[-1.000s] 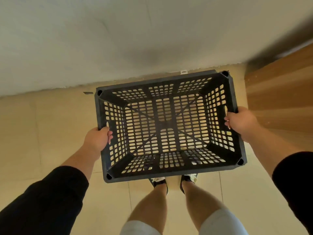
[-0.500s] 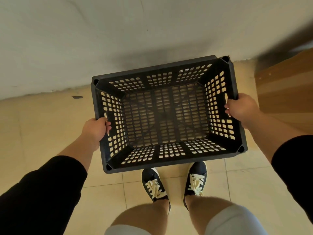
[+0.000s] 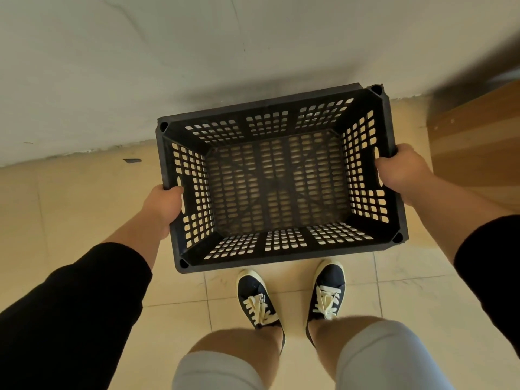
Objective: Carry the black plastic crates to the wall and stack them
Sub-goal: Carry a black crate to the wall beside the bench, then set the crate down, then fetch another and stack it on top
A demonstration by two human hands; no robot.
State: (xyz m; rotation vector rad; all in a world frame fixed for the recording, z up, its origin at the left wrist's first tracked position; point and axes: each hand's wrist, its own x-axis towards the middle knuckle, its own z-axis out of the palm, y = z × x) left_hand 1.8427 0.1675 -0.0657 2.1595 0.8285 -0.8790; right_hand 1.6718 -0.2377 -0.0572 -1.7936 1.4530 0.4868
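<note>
An empty black plastic crate [image 3: 277, 190] with slotted walls and floor sits low in front of me, its far side close against the white wall [image 3: 140, 66]. My left hand [image 3: 164, 205] grips the handle slot in its left side. My right hand [image 3: 401, 171] grips the handle slot in its right side. The beige floor tiles show through the crate's bottom slots. Whether the crate rests on the floor I cannot tell.
A wooden panel or cabinet [image 3: 475, 153] stands at the right, close to the crate's right side. My two feet in dark shoes [image 3: 292, 296] stand just behind the crate on the tiled floor [image 3: 70, 209]. A small dark scrap [image 3: 132, 160] lies by the wall's base.
The crate has gone down and toward the wall, with both hands still on its side handles. My shoes have come into full view behind it.
</note>
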